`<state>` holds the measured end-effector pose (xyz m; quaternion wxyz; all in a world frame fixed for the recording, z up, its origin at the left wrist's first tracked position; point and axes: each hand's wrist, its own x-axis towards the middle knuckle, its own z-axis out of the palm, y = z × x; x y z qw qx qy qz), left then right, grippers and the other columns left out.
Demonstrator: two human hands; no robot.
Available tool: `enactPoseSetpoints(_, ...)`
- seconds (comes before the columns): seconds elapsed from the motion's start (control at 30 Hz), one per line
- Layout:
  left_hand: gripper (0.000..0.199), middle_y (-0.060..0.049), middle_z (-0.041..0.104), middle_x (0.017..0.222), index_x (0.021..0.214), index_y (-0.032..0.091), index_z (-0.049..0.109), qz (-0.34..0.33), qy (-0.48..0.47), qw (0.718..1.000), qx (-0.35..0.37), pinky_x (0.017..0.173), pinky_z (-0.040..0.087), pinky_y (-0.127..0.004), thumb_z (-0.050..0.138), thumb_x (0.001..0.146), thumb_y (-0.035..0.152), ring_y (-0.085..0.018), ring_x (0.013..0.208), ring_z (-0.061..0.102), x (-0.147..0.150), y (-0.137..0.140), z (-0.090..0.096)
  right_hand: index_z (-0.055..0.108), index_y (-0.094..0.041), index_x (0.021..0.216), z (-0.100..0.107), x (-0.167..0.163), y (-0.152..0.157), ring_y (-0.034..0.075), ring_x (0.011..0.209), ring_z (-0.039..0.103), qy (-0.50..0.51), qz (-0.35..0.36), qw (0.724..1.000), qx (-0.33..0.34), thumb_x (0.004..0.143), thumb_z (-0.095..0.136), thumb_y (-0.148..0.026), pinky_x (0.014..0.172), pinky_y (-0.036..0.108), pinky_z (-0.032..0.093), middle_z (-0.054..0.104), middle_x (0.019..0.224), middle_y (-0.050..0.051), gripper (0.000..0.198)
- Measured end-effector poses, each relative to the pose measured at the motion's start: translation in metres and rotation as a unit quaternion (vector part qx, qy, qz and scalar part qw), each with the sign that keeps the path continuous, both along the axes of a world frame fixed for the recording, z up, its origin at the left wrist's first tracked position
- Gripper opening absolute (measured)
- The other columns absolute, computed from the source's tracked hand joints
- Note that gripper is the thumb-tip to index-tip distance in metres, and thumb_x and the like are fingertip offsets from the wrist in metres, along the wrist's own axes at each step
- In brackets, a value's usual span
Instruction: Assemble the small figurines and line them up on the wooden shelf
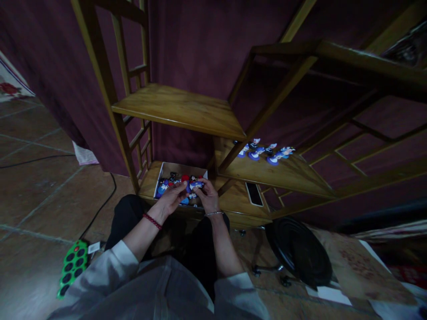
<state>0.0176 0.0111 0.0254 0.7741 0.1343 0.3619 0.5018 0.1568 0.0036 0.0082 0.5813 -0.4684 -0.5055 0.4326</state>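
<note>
My left hand (172, 196) and my right hand (208, 195) meet over an open cardboard box (187, 169) on the lowest shelf. Between their fingers is a small blue-purple figurine (196, 184), lying on its side. My right fingers close around its upper end, and my left fingers pinch near its purple base. Several more figurines (163, 187) lie in the box, some blue and white, with red and black parts showing. My hands hide part of the box's contents. Several similar figurines (256, 153) stand in a row on the shelf to the right.
The wooden shelf unit (180, 106) has a board above the box and slanted posts to the right. A phone (254, 194) lies on the lower shelf. A black round stool (298, 251) stands right; a green multi-socket device (74, 266) with a cable lies on the left floor.
</note>
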Motion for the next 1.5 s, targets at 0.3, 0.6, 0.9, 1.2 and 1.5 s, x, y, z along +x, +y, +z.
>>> enactPoseSetpoints(0.3,0.012,0.000,0.063,0.064,0.068,0.011,0.064,-0.005,0.003,1.000,-0.006,0.056,0.047,-0.019,0.074,0.064,0.016,-0.008,0.060,0.057,0.000,-0.003,0.001,0.057,-0.022,0.093,0.000,0.001,-0.002,0.015,0.084,0.061,-0.085,-0.012,0.996,0.027,0.068,0.066,-0.030,0.081,0.029,0.048,0.063,0.091,0.001,0.027)
enactPoseSetpoints(0.6,0.011,0.000,0.064,0.066,0.066,0.012,0.062,-0.003,-0.009,1.000,-0.005,0.057,0.047,-0.019,0.073,0.066,0.016,-0.009,0.063,0.059,0.001,-0.003,-0.006,0.056,-0.023,0.097,-0.001,0.004,0.000,0.016,0.081,0.061,-0.159,-0.006,0.987,0.038,0.072,0.062,-0.036,0.077,0.029,0.050,0.063,0.091,0.002,0.029)
enactPoseSetpoints(0.9,0.005,-0.002,0.065,0.068,0.071,0.012,0.063,-0.016,0.006,1.000,-0.005,0.061,0.050,-0.021,0.065,0.074,0.014,-0.009,0.063,0.060,-0.001,-0.002,-0.010,0.057,-0.023,0.098,0.000,0.002,0.001,0.017,0.083,0.061,-0.190,0.003,0.980,0.053,0.074,0.060,-0.036,0.078,0.032,0.051,0.062,0.096,0.002,0.028)
enactPoseSetpoints(1.2,0.008,-0.004,0.066,0.072,0.077,0.012,0.062,-0.007,0.026,1.000,-0.016,0.063,0.053,-0.023,0.061,0.078,0.020,-0.011,0.067,0.061,-0.001,-0.001,-0.006,0.057,-0.025,0.100,0.007,0.001,0.005,0.017,0.089,0.061,-0.212,0.027,0.975,0.058,0.073,0.059,-0.034,0.083,0.034,0.050,0.063,0.102,0.002,0.029)
enactPoseSetpoints(1.5,0.012,-0.005,0.064,0.069,0.076,0.012,0.060,-0.009,0.018,0.999,-0.040,0.060,0.052,-0.022,0.057,0.082,0.023,-0.010,0.064,0.060,-0.002,-0.002,0.000,0.057,-0.026,0.101,0.010,-0.002,0.007,0.016,0.085,0.062,-0.190,0.042,0.980,0.037,0.072,0.060,-0.032,0.081,0.033,0.050,0.064,0.098,0.001,0.030)
